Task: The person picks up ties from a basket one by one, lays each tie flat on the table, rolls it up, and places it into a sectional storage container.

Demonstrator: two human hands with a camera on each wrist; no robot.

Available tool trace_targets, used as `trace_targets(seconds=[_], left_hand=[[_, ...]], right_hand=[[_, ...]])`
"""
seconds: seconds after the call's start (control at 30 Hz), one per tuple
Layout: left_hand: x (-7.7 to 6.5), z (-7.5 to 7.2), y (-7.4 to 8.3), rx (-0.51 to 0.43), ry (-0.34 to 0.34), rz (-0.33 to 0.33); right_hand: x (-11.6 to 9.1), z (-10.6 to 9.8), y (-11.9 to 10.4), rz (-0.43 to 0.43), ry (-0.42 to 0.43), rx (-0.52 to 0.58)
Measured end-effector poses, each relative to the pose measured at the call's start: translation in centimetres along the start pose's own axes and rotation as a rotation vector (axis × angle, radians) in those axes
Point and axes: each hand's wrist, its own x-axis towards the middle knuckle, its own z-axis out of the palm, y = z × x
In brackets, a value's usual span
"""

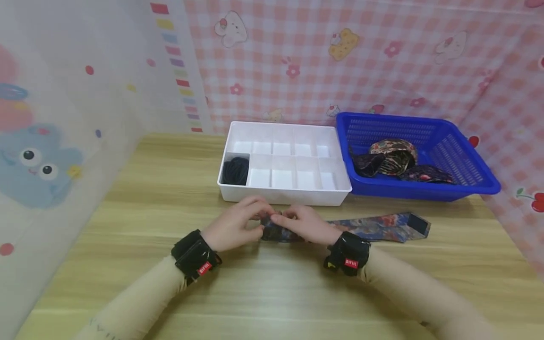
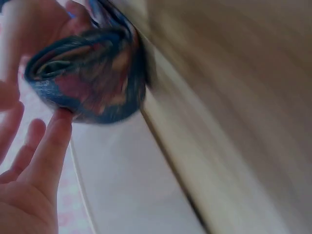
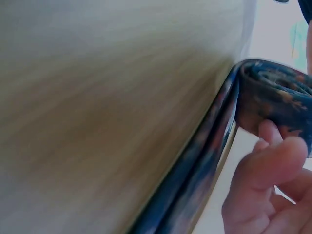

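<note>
Head view: in front of the white box [image 1: 284,196], a left hand [image 1: 234,225], fingers spread, touches a part-rolled necktie [image 1: 366,228], tail apparently left to wind; right hand's [image 1: 309,225] grip unclear.

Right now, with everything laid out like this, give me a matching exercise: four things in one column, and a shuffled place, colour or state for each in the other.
Column one
1. tie
2. box
3. basket
4. dark bundle

Column two
A. blue all over, with slotted sides
B. inside a corner compartment
C. partly rolled up, the rest stretched along the table
D. white and divided into compartments

Right pairs: 1-C, 2-D, 3-A, 4-B.
</note>
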Motion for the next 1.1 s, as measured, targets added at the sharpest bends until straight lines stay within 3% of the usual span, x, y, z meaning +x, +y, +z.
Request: trace_targets(seconds=[0.13,0.23,0.3,0.47,0.57,0.73,0.93,1.1], left_hand=[[0.4,0.9,0.2,-0.175,-0.046,-0.023],[0.7,1.4,0.4,-0.205,-0.078,-0.028],[0.9,1.7,0.5,-0.155,-0.082,-0.016],[0.8,1.9,1.0,0.109,-0.066,0.026],[0.8,2.1,1.4,0.217,-0.082,0.047],[0.9,2.4,1.9,0.275,-0.107,0.031],[1.0,2.7,1.9,0.281,-0.114,0.011],[0.2,2.6,1.1,0.340,-0.135,-0.041]], right_hand=[[-0.7,-0.8,1.2,0.086,-0.064,0.066],[-1.1,-1.0,2.0,0.095,-0.080,0.070],[-1.2,-1.1,2.3,0.091,-0.073,0.052],[-1.6,-1.4,2.5,0.091,-0.044,-0.016],[-1.8,-1.6,2.5,0.098,-0.024,-0.066],[-1.9,-1.7,2.3,0.056,0.036,-0.163],[-2.1,-1.5,2.1,-0.017,0.095,-0.195],[-1.9,-1.0,2.0,0.026,0.087,-0.127]])
